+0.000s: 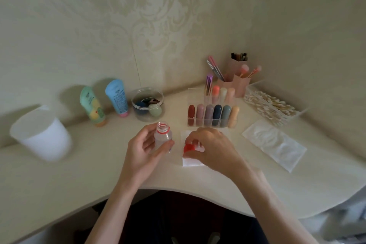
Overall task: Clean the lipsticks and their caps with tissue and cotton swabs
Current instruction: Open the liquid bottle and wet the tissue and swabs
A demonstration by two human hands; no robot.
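My left hand (141, 149) grips a small clear bottle (162, 136), upright and uncapped, its red-ringed neck open. My right hand (212, 149) holds the bottle's red cap (188, 148) just above a folded white tissue (191, 161) on the desk. Behind them stands a clear organiser (213, 123) with several capped lipsticks (217, 114) in two rows. A clear box of cotton swabs (271, 107) sits at the right, with a flat pack of tissues (274, 144) in front of it.
A white cup (42, 134) stands at the left. Two cream tubes (104, 103) and a round clear jar (148, 105) with sponges line the wall. Pink holders (237, 81) with brushes stand in the corner. The desk's curved front edge (178, 189) runs under my forearms.
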